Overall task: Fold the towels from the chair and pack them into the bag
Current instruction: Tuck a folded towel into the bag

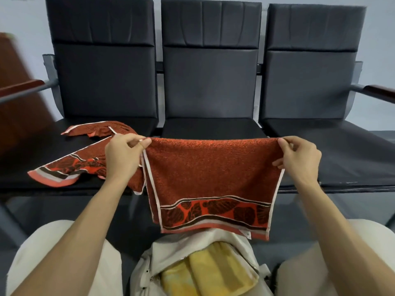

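Nearest the viewer, between the knees, a pale bag (188, 240) stands open with a yellow towel (205, 268) tucked inside. Just above its mouth a red towel (211, 178) is held stretched in the air, and its patterned hem hangs close to the bag's upper edge. Two layers show at its left side, so it is judged to be folded once, with more folding needed before packing.

One top corner is pinched by the left hand (124, 159) and the other by the right hand (299, 159). On each hand the thumb and fingers (143, 143) are pressed together on the cloth, and the other fingers are curled loosely.

Further off, on the left seat, a loose towel (70, 165) lies spread with part of it hanging over the front edge behind the left wrist. Another crumpled towel (96, 128) lies beyond it. Behind these a row of dark chairs (209, 82) is set against the wall.

Several slips are possible from here:
- A corner could be lost from so light a pinch, and the layers would then fall out of line.
- The hanging hem could be caught on the bag's zip if the towel is lowered before it is folded smaller.
- The overhanging towel could be brushed off the seat by the left forearm.
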`<state>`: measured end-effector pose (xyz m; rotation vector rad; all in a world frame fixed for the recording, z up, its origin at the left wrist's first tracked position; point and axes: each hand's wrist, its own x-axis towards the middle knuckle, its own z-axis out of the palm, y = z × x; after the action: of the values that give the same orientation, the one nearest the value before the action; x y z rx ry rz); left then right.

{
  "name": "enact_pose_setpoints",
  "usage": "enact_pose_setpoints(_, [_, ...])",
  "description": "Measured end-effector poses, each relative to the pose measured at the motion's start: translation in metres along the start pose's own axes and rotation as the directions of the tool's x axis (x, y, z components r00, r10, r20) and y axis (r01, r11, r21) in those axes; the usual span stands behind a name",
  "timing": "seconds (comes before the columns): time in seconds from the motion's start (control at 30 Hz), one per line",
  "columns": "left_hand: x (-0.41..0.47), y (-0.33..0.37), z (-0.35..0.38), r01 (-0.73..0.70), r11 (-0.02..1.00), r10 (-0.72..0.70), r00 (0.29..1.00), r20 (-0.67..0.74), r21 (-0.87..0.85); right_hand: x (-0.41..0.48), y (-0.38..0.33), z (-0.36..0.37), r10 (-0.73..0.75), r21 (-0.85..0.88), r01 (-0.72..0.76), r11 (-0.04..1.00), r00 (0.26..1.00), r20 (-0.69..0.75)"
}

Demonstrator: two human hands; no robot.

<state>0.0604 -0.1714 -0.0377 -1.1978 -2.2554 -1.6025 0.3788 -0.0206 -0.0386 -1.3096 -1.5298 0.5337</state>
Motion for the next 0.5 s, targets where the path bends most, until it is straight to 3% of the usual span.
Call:
enact_pose_setpoints(0.13, [-0.001, -0.008, -0.001, -0.048, 0.997, 0.045, 0.998, 0.054, 0.067, 0.005, 0.01, 0.001, -0.077, -0.193, 0.074, 0.978, 0.997, -0.007])
enact_pose_setpoints(0.5, [-0.001, -0.013, 0.003, -0.021, 0.999, 0.014, 0.99, 0.143, 0.048, -0.007, -0.002, -0.002, -0.046, -0.269, 0.047, 0.962, 0.999, 0.007])
